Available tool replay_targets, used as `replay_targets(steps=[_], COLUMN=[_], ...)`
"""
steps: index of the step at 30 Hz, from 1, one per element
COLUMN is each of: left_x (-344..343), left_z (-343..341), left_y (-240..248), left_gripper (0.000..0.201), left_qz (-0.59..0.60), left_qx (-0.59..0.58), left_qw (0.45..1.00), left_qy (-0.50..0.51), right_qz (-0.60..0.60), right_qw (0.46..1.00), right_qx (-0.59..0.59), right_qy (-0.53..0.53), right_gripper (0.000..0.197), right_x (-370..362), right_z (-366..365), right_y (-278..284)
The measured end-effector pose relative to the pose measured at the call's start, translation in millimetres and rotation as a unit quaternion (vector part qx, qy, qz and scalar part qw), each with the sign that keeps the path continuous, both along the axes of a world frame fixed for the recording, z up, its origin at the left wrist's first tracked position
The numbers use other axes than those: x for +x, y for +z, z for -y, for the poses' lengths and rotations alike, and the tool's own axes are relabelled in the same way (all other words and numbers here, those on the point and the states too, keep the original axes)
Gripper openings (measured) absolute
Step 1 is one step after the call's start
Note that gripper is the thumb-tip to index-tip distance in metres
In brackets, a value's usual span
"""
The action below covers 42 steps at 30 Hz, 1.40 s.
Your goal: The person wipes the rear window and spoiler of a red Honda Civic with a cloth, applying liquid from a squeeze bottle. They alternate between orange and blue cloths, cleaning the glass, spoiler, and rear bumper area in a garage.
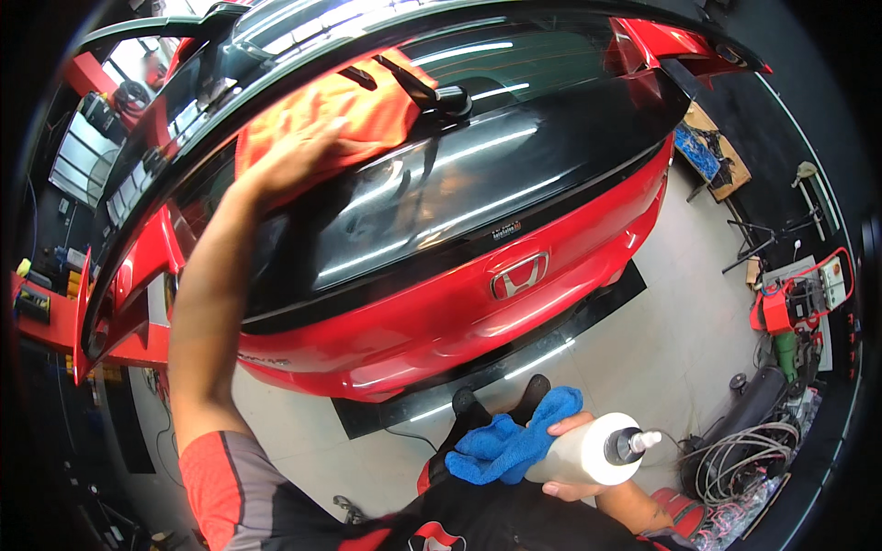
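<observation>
My left hand (pixel 299 158) reaches up to the dark rear window of a red car (pixel 413 335) and holds an orange cloth (pixel 367 110) against the glass. The cloth spreads beside and beneath the black rear wiper (pixel 450 99); my fingers are slightly blurred against it. Low in front of my body, my right hand (pixel 574 491) is closed around a white bottle (pixel 588 450) with a black collar and a clear nozzle. A blue cloth (pixel 514 441) is bunched against that bottle, also held in my right hand.
A black spoiler (pixel 551 119) juts out below the window. At the right stand a small wooden table (pixel 717 151) with a blue item, a red machine (pixel 781 308) and a coiled grey hose (pixel 749 459). Red lift parts (pixel 50 317) flank the car at the left.
</observation>
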<state>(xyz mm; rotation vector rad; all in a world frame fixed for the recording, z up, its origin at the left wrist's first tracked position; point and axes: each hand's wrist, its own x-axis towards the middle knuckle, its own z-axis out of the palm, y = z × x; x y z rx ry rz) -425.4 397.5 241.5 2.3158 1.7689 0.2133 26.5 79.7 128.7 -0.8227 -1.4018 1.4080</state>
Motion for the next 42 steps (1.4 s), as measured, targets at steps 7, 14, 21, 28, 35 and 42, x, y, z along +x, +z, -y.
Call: replay_targets(steps=[7,14,21,28,35,42], left_x=[-33,-1,33,-1,7,-4], left_z=[0,2,-5,-8,0,-32], left_y=[0,33,8,32,13,19], left_gripper=[0.071,0.064,0.065,0.061,0.070,0.068], left_qz=[0.017,0.025,0.023,-0.025,0.022,0.029], left_qx=[0.078,-0.040,0.003,0.009,0.051,-0.006], left_qw=[0.991,0.995,0.995,0.983,0.994,0.969], left_qy=[0.105,0.087,0.099,0.180,0.093,0.244], right_qz=[0.015,0.068,0.042,0.053,0.060,0.064], right_qw=[0.999,0.995,0.998,0.997,0.998,0.997], right_qx=[0.000,0.066,0.036,0.047,0.031,0.033], right_qy=[-0.036,0.014,0.006,0.031,0.010,-0.005], right_gripper=[0.069,0.075,0.073,0.076,0.078,0.080], right_x=[9,13,18,21,27,32], right_z=[6,-6,-9,-5,4,6], right_y=[-9,-6,-16,-17,-31,-30])
